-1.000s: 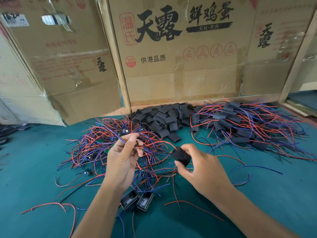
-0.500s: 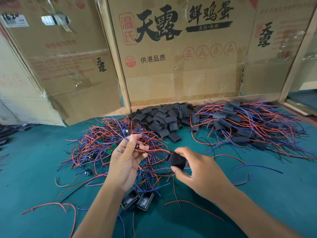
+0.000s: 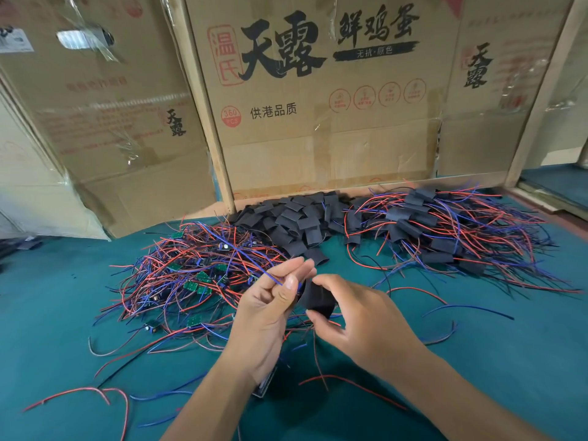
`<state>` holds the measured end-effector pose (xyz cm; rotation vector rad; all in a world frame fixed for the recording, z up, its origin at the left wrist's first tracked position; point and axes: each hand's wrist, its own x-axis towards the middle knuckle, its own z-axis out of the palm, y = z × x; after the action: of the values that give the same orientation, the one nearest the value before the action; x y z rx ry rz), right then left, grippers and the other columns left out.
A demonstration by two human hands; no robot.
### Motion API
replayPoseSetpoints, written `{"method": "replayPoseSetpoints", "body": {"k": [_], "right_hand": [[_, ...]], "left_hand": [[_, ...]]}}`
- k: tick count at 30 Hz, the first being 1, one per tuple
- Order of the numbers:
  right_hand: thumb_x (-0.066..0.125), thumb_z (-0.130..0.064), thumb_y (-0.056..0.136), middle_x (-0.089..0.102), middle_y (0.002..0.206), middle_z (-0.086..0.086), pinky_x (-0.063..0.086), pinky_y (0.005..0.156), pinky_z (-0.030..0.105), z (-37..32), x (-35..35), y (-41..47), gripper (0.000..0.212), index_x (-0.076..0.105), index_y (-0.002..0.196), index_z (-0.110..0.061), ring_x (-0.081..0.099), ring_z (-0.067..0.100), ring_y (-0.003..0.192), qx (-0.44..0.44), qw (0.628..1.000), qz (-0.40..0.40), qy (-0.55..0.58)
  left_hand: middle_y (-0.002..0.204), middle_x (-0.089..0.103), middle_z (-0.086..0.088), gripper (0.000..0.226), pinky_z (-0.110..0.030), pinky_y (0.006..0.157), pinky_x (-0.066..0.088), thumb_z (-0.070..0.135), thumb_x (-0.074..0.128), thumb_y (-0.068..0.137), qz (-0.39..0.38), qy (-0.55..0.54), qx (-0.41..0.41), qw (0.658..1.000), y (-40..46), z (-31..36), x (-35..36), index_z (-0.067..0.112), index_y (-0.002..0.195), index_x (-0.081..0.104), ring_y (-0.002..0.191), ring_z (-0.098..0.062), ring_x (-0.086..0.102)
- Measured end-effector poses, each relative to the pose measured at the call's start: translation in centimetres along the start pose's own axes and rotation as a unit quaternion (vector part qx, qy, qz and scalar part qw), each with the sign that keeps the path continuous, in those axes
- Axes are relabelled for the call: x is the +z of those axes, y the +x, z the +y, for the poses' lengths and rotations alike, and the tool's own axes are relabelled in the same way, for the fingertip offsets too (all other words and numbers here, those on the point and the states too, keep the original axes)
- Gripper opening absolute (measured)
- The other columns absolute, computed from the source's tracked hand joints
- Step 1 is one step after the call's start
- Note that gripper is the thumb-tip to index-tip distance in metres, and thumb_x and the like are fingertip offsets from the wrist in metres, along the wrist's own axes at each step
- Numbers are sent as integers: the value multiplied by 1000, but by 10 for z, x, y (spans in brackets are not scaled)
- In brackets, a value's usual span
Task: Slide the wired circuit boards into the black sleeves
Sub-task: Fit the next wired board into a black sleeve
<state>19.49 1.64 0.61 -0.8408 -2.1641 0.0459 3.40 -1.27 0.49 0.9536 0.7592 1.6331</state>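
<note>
On the left of the green bench [image 3: 63, 313] lies a loose heap of wired circuit boards [image 3: 191, 275]: small green boards, each trailing thin red and blue leads, all tangled so that single boards show only here and there. A few stray wires lie apart from it near the front edge.

Just right of that heap, the left hand [image 3: 270, 310] is raised with its fingers mostly straight and close together, thumb pressed against them, pinching a blue wire [image 3: 270, 276] that runs up and back toward the heap; whether a board hangs from it I cannot tell.

Touching those fingertips, the right hand [image 3: 359, 316] pinches a black sleeve [image 3: 318, 299] between thumb and forefinger: a short, matte, flattened tube, held above the bench.

Behind the hands sits a pile of empty black sleeves [image 3: 292, 218] against the cardboard boxes [image 3: 318, 122]. To its right spreads a second heap, sleeved boards [image 3: 429, 227], black tubes with red and blue wires fanning out
</note>
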Motion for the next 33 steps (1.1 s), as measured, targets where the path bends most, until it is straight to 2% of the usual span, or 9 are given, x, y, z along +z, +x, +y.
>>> {"method": "replayPoseSetpoints", "body": {"k": [2, 5, 8, 14, 19, 23, 28, 33], "right_hand": [[63, -35, 82, 68, 78, -4, 51, 52, 34, -1, -1, 1, 37, 64, 110, -12, 64, 21, 66, -4, 1000, 6, -10], [63, -35, 83, 68, 78, -2, 51, 52, 33, 0, -1, 1, 36, 64, 110, -12, 64, 22, 66, 4, 1000, 17, -17], [69, -29, 81, 68, 79, -1, 52, 53, 33, 1, 0, 1, 35, 65, 109, -10, 65, 23, 66, 3, 1000, 19, -17], [65, -30, 83, 69, 82, 1, 53, 56, 37, 1, 1, 1, 35, 65, 110, -8, 66, 24, 69, 4, 1000, 10, 2], [68, -29, 79, 69, 81, 0, 53, 53, 33, -1, 1, 2, 34, 66, 106, -7, 65, 23, 68, -5, 999, 31, -4], [71, -27, 77, 71, 84, -1, 53, 55, 30, -2, 2, 1, 37, 66, 108, -8, 67, 21, 69, 6, 999, 43, -9], [70, -28, 77, 71, 83, -1, 52, 54, 29, -3, 2, 1, 36, 67, 108, -9, 67, 20, 68, 4, 999, 45, -11], [69, -28, 79, 71, 84, 0, 54, 57, 32, -2, 3, -1, 37, 67, 109, -8, 67, 22, 71, 12, 999, 36, -2]], "left_hand": [[126, 69, -13, 32, -33, 107, 47, 21, 69, 86, 16, -4, -7, 1000, -1, -3, 3, 9, 116, 70, 123, -25, 62], [125, 70, -10, 39, -29, 103, 50, 20, 61, 85, 31, -16, -15, 999, 0, -6, 7, 5, 121, 65, 122, -19, 63], [125, 70, -10, 42, -26, 100, 52, 22, 62, 83, 41, -27, -17, 999, -1, -9, 11, 5, 122, 65, 119, -17, 65], [125, 70, -9, 29, -23, 95, 53, 21, 62, 84, 49, -41, 1, 998, -4, -12, 15, 14, 108, 78, 119, -18, 65], [124, 70, -9, 31, -26, 95, 54, 24, 65, 81, 64, -47, -2, 997, -3, -13, 15, 13, 108, 78, 117, -18, 66], [124, 71, -6, 37, -23, 86, 55, 25, 64, 83, 77, -6, -3, 997, -6, -14, 17, 9, 116, 72, 113, -13, 68], [123, 71, -9, 44, -43, 105, 46, 29, 65, 84, 102, 7, -10, 995, -5, -14, 15, 3, 119, 69, 111, -19, 67], [123, 71, -8, 42, -43, 105, 46, 29, 65, 84, 100, 10, -14, 995, -5, -13, 13, 5, 119, 70, 114, -20, 67]]}}
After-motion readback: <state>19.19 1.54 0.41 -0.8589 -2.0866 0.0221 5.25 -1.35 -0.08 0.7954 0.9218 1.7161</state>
